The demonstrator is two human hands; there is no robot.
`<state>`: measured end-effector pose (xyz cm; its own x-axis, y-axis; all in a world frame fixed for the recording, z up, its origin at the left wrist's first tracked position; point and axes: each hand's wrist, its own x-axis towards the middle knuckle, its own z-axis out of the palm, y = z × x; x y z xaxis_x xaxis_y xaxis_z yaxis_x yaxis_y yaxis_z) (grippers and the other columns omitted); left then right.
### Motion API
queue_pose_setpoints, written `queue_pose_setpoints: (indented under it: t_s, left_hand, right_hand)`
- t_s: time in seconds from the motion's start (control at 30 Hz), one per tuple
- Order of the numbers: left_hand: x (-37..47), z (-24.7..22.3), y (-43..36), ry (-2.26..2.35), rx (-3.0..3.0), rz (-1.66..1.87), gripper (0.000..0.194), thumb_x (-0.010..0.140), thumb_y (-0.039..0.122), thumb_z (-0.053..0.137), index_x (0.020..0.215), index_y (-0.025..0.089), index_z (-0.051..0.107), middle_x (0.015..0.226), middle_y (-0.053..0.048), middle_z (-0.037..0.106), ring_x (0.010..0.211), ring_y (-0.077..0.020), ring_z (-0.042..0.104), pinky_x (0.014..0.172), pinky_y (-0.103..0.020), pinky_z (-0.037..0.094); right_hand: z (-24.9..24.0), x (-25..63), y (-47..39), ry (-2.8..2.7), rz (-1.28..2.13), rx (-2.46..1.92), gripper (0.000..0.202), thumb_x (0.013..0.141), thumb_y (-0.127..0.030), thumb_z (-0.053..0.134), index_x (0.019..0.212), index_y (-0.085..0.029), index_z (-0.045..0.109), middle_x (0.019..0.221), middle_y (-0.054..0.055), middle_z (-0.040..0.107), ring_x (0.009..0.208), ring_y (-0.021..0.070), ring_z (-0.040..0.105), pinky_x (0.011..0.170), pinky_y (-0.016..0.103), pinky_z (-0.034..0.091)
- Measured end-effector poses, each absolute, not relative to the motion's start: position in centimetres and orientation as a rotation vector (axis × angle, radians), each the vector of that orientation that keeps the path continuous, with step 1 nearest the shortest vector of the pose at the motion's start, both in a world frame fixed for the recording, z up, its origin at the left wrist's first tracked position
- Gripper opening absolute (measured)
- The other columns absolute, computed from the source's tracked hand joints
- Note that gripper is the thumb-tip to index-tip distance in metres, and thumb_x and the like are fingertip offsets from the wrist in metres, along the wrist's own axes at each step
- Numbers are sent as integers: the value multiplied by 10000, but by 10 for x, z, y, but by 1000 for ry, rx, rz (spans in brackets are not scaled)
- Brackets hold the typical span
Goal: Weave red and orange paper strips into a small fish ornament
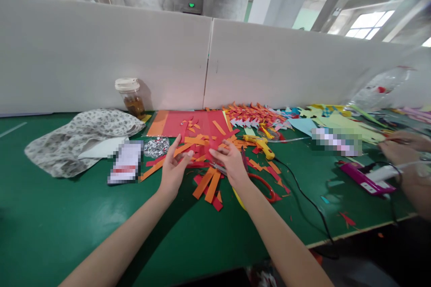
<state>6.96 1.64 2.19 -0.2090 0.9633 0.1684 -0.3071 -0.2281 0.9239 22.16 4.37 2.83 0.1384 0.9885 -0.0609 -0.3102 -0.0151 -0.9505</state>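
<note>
My left hand (174,166) is held over the paper pile with thumb and fingers apart, and nothing shows in it. Facing it, my right hand (233,161) has its fingers closed at the lower end of a red paper strip (210,140), which looks blurred. Orange strips (204,184) and red scraps lie below and around both hands. Scissors with red-orange handles (267,188) lie partly under my right wrist. Behind the hands are red and orange paper sheets (168,119) with a small folded paper fish (190,124) on top.
A yellow glue gun (262,144) trails a black cord at right. Left stand a phone (126,161), a bag of googly eyes (156,147), a patterned cloth (84,139) and a lidded cup (132,98). Another person's hands (400,152) work near a purple power strip (365,179).
</note>
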Motion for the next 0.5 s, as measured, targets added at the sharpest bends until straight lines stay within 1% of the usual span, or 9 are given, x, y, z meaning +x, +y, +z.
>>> queue_pose_setpoints:
  t_s: [0.1,0.17,0.23,0.33,0.5]
  left_hand:
    - [66,21,20,1020,857,1660,507,676,258,712,1170,266,600,1230,-58,574,750,-117,616,602,-213,512]
    - [64,20,22,1024,767,1646,457,649,257,731,1098,230,649,1126,-59,635,665,-88,602,570,-200,490]
    - [62,18,24,1012,715,1623,442,619,247,750,1053,214,673,1021,-48,674,620,-70,587,561,-194,476]
    - [61,17,25,982,669,1600,449,596,235,764,1037,220,680,924,-21,688,598,-57,579,543,-177,458]
    - [57,15,28,938,591,1573,432,629,257,749,1050,209,671,723,16,658,555,-47,569,514,-147,440]
  right_hand:
    - [25,227,48,-800,1108,-1086,743,546,-299,786,1173,-190,402,623,-82,587,551,123,608,587,264,527]
    - [23,230,50,-770,1076,-1102,810,571,-306,768,1252,-180,347,608,-80,588,566,141,617,594,280,533]
    - [22,230,51,-768,1088,-1128,876,582,-295,757,1313,-156,295,599,-72,597,571,159,627,585,291,535]
    - [20,229,52,-798,1111,-1168,905,615,-288,735,1358,-125,246,593,-54,616,570,180,638,567,302,533]
    - [16,230,53,-905,1124,-1222,881,667,-324,699,1381,-153,211,649,-23,659,567,195,647,491,299,509]
